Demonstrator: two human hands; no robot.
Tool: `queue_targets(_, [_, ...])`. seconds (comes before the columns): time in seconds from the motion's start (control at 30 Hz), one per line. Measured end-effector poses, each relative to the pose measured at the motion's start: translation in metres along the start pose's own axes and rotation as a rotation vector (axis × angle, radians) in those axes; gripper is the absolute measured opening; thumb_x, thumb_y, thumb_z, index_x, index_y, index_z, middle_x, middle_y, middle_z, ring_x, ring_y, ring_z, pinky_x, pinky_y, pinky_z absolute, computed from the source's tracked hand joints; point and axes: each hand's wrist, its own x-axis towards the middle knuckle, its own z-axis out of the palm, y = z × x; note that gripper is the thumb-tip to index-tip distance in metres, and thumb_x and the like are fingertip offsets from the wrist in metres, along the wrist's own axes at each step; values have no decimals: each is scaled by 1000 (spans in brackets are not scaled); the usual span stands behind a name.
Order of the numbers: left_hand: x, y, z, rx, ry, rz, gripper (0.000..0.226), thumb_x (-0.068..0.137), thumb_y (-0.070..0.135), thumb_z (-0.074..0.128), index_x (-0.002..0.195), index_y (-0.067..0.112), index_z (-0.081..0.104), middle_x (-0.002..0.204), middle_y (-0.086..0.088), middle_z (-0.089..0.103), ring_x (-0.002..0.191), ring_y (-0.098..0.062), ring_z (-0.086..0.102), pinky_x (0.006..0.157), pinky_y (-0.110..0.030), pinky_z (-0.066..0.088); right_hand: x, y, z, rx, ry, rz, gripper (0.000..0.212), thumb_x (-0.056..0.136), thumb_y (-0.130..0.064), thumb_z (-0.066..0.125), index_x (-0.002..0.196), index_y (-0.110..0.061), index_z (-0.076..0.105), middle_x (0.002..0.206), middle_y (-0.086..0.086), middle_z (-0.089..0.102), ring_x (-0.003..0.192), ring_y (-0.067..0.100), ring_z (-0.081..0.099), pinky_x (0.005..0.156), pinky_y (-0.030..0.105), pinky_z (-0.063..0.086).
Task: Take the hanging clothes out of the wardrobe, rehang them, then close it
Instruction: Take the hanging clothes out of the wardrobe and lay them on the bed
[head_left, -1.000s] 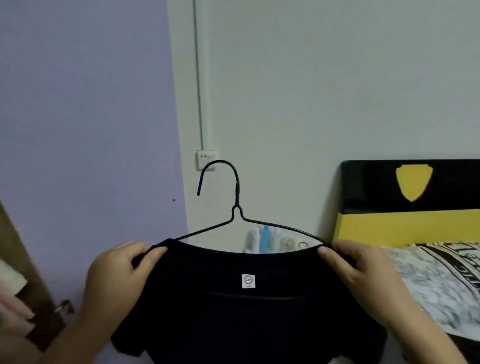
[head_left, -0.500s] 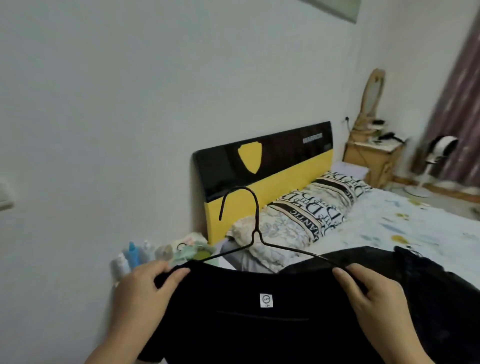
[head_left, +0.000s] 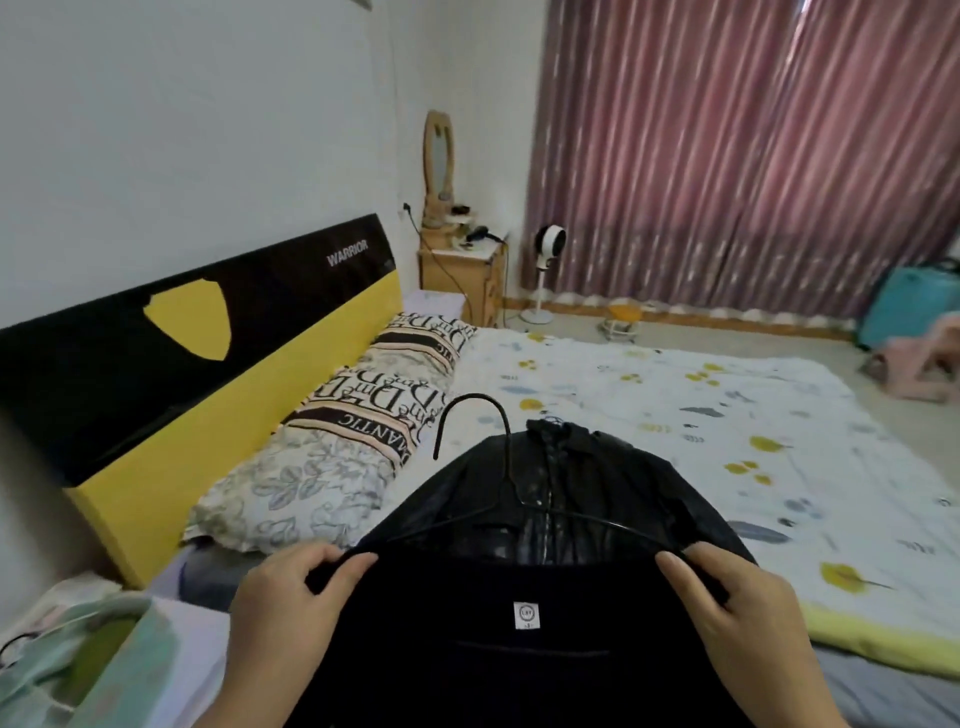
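Black knit top (head_left: 524, 654) on a thin black wire hanger (head_left: 506, 483) is held over the bed's edge. Left hand (head_left: 283, 618) pinches the left shoulder, right hand (head_left: 748, 618) the right, both closed on cloth and wire. Beyond lies a glossy black jacket (head_left: 597, 483) on the floral white quilt (head_left: 727, 415) (wardrobe out of view). Best kept level, so neither shoulder slips off.

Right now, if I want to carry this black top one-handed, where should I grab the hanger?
Probably at the twisted neck of the wire hanger, just under the hook, coming down from above. It rises clear of the black top, centred between the left hand and the right hand, which now pinch the shoulders, so the top should hang level from it.
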Motion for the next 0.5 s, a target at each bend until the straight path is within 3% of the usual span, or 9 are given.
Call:
queue_targets(0.1, [20,19,41,5,-19,41,30,73,25,77,53,23,54,56,3,56,60,-13,52,52,-25,34,16,26,-11,-34,40,54,32,82,-37,66,57,-30,48,67,-14,56,59,3,51,55,21,35])
queue_targets(0.2, [43,42,82,-10,-39,78,24,73,26,77,56,22,59,57,3,59,61,-16,55,54,-27,35,36,57,-21,-1,62,102,36,84,-18,67,58,-35,51,76,-23,60,70,-4,55,59,13,37])
queue_targets(0.3, [65,65,124,-41,-19,81,33,71,25,78,52,31,52,57,5,57,60,-14,52,54,-24,34,62,90,-28,67,99,168,38,90,-14,61,63,-40,58,78,-27,64,77,-7,58,61,10,39])
queue_targets(0.4, [88,80,162,-66,-37,48,25,73,27,77,56,24,58,61,5,59,64,-17,53,55,-27,34,91,117,-34,90,86,206,38,89,-5,57,70,-38,59,78,-30,65,80,-15,56,64,4,39])
queue_targets(0.5, [107,88,193,-78,-51,16,21,74,28,76,63,16,64,63,3,61,67,-21,56,59,-31,38,119,138,-33,57,5,216,26,89,-6,58,76,-28,63,75,-17,65,79,2,60,66,10,40])
